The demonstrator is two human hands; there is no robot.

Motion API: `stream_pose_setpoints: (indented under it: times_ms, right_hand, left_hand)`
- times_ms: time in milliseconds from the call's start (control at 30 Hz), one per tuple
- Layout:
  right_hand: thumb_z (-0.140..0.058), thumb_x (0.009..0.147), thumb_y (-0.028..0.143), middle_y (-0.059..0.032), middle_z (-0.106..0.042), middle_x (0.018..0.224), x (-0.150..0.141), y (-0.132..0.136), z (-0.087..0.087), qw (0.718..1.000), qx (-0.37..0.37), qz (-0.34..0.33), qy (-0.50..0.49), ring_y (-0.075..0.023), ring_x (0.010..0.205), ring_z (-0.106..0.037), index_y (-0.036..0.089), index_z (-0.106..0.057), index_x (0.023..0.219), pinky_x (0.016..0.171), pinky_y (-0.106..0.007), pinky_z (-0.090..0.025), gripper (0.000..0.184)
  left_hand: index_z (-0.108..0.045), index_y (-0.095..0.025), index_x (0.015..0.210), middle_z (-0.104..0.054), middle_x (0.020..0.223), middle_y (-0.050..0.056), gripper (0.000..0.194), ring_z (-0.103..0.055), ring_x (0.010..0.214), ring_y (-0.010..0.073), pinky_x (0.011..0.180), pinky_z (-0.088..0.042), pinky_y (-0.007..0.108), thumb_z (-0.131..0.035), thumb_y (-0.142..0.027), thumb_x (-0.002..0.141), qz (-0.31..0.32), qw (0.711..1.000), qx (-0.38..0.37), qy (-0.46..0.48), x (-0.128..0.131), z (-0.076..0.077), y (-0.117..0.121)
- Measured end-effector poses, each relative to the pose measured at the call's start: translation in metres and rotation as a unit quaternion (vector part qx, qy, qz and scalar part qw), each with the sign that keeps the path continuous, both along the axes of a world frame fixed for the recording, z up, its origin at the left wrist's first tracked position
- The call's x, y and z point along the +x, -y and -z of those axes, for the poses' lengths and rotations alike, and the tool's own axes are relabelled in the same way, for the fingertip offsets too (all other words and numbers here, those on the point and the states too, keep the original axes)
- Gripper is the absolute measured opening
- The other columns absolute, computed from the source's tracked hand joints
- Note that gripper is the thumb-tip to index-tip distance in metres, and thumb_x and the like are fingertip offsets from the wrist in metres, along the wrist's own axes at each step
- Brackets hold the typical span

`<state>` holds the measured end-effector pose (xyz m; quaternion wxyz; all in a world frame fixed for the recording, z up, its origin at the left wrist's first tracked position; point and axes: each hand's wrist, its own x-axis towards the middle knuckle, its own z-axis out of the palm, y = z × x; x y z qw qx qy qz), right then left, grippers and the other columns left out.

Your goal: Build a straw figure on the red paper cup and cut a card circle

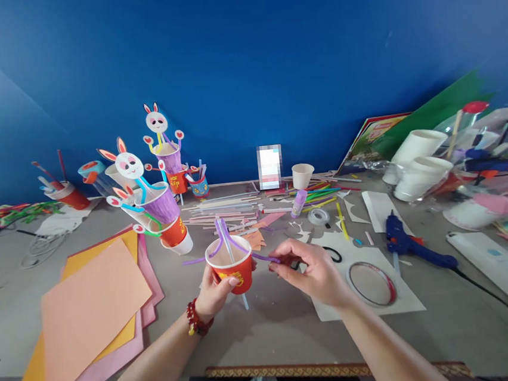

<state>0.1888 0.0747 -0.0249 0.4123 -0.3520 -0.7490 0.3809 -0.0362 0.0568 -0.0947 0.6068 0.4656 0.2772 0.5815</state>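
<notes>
My left hand (216, 291) is wrapped round a red paper cup (239, 277) with yellow lettering, held upright above the table. A pale straw (245, 301) runs through the cup and sticks out below its base. Purple pipe cleaners (222, 228) rise from the cup's middle and bend out over the rim to both sides. The fingers of my right hand (309, 269) pinch the end of the right-hand purple pipe cleaner (264, 258). Its other end goes into the cup. To the left stand finished-looking rabbit cups (159, 205) with paper heads and pipe-cleaner arms.
Stacked coloured paper (95, 313) lies at left. On the right are a blue glue gun (414, 247) with its cord, a tape roll (391, 288) on white paper, and bagged white cups (421, 177). Straws (223, 204), a glue stick (299, 203) and scraps lie towards the blue wall (242, 66).
</notes>
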Motion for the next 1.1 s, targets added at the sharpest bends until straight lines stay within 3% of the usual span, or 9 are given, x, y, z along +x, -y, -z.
stream_pose_setpoints:
  times_ms: [300, 633, 867, 1100]
  right_hand:
    - [-0.067, 0.087, 0.017, -0.0020, -0.073, 0.077, 0.012, -0.009, 0.003, 0.990, 0.139, 0.012, 0.011, -0.0137, 0.064, -0.067, 0.022, -0.066, 0.089, 0.060, -0.023, -0.051, 0.006]
    - [-0.070, 0.084, 0.016, -0.0030, -0.075, 0.076, 0.011, -0.009, 0.006, 0.987, 0.155, 0.025, -0.020, -0.0168, 0.066, -0.069, 0.023, -0.071, 0.092, 0.062, -0.027, -0.054, 0.011]
    - [-0.073, 0.084, 0.027, -0.0044, -0.073, 0.077, 0.008, -0.008, 0.012, 0.996, 0.008, 0.014, -0.091, -0.0151, 0.060, -0.067, 0.020, -0.072, 0.090, 0.054, -0.025, -0.054, 0.009]
    - [-0.077, 0.081, 0.036, -0.0037, -0.071, 0.071, 0.007, -0.010, 0.013, 0.976, -0.122, 0.001, -0.180, -0.0141, 0.057, -0.067, 0.019, -0.074, 0.084, 0.052, -0.025, -0.057, 0.018]
  left_hand:
    - [-0.056, -0.017, 0.127, -0.073, 0.113, 0.019, 0.065, -0.071, 0.101, 0.0384, 0.085, -0.058, 0.051, -0.082, -0.033, 0.070, -0.014, 1.000, 0.025, 0.007, -0.005, 0.011, 0.003]
    - [-0.059, -0.015, 0.119, -0.075, 0.101, 0.017, 0.064, -0.073, 0.090, 0.0360, 0.079, -0.058, 0.050, -0.082, -0.044, 0.067, 0.009, 1.000, -0.022, 0.020, 0.001, -0.006, 0.004]
    - [-0.056, -0.016, 0.124, -0.075, 0.100, 0.016, 0.065, -0.073, 0.090, 0.0353, 0.078, -0.058, 0.050, -0.080, -0.044, 0.070, 0.024, 0.999, -0.012, 0.020, 0.005, -0.002, 0.004]
    - [-0.057, -0.016, 0.126, -0.075, 0.105, 0.017, 0.070, -0.073, 0.095, 0.0338, 0.083, -0.058, 0.046, -0.085, -0.038, 0.066, -0.002, 1.000, 0.005, -0.021, 0.002, 0.000, 0.005]
